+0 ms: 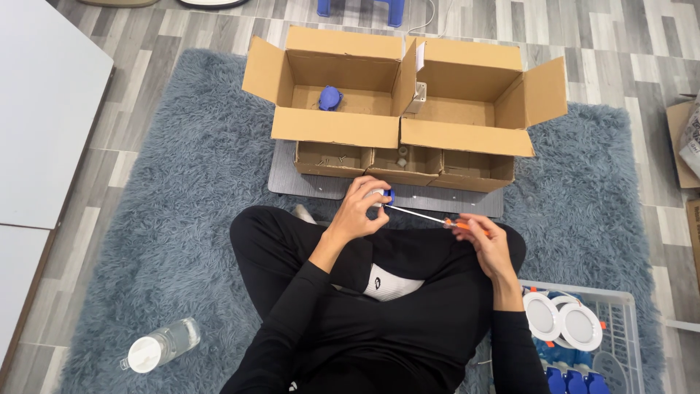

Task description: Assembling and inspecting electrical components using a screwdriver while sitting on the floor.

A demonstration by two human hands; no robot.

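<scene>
- The left hand (359,210) pinches a small blue-and-white part (384,195) in closed fingertips, raised over the lap, just before the small trays (403,166); held so, it is steadied for the tool.
- The right hand (487,243) wraps the orange handle of a screwdriver (423,216); its shaft slants to the part, tip touching it.
- A matching blue part (330,98) lies in the left cardboard box (332,128); round white lamps (565,321) sit in the plastic crate (628,321) beside the right knee, within reach.

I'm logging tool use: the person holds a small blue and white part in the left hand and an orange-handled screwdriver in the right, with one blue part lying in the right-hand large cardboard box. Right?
Not quite. The head view shows the loose blue part in the left-hand large cardboard box, not the right-hand one. The rest holds: left hand on the small blue and white part, right hand on the orange-handled screwdriver.
</scene>
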